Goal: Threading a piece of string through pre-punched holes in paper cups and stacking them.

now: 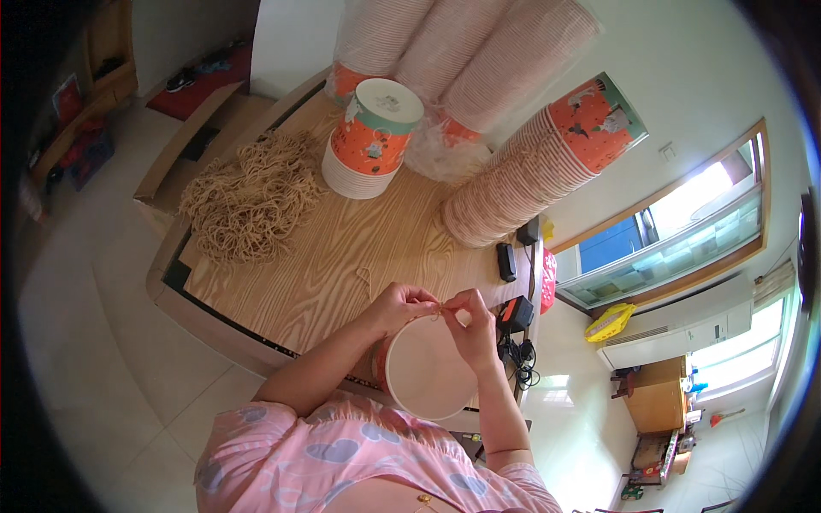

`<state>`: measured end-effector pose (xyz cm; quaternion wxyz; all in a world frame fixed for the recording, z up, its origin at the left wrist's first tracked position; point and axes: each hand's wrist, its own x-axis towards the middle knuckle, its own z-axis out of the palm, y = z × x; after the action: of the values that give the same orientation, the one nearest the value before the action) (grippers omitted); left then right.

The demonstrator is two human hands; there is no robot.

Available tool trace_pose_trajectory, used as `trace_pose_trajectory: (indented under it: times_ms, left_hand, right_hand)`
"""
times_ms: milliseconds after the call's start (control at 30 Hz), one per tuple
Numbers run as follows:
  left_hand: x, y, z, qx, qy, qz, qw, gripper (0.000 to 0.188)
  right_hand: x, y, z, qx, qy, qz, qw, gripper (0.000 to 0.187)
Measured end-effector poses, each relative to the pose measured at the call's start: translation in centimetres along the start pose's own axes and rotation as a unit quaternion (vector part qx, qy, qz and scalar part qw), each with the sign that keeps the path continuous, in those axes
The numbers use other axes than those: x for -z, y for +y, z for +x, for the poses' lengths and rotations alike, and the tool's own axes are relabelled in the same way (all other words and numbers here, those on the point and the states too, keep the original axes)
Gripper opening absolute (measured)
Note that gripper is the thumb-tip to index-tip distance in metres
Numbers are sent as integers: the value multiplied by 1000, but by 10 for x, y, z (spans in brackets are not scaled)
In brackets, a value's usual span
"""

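Note:
A paper bucket (pixel 428 368) rests against my front at the table edge, its pale round mouth facing up toward me. At its far rim, my left hand (pixel 400 308) and my right hand (pixel 472 329) meet with thumb and fingers pinched together. Between the fingertips shows a small bit of tan twine (pixel 439 314); how it is fixed to the rim is too small to tell. A loose piece of twine (pixel 366 278) lies just beyond my left hand. Farther left is a tangled heap of twine (pixel 252 201).
Beyond the heap stands a short stack of orange-printed buckets (pixel 366 154). A long nested stack (pixel 530 167) leans at the right, with plastic-wrapped stacks (pixel 513 64) behind. Black adapters (pixel 515 315) and cables (pixel 522 363) sit by the table's right edge. An open cardboard box (pixel 175 158) is at left.

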<state>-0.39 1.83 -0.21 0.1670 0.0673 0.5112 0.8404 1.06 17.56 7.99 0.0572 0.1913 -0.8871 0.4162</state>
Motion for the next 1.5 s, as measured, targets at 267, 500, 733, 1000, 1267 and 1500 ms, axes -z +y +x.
trace_pose_trajectory:
  times_ms: [267,500,733,1000,1267,1500]
  left_hand:
    - [5,4,1,67,-21,-58,996,18]
    - [6,10,-2,104,-33,-143,984,17]
    - [3,12,-5,115,-34,-149,982,15]
    - [-4,21,-9,84,-20,-85,993,15]
    - [-4,10,-3,-29,13,174,984,12]
    - [-18,25,-15,-126,59,345,928,10]
  right_hand:
    - [3,-4,2,47,-13,-49,998,12]
    - [6,-10,5,121,-26,-95,988,15]
    - [9,-9,3,180,-31,-129,975,15]
    - [20,1,7,275,-108,-217,930,21]
    - [26,-6,25,135,-155,-122,971,11]
    - [28,17,44,-195,-309,50,930,15]
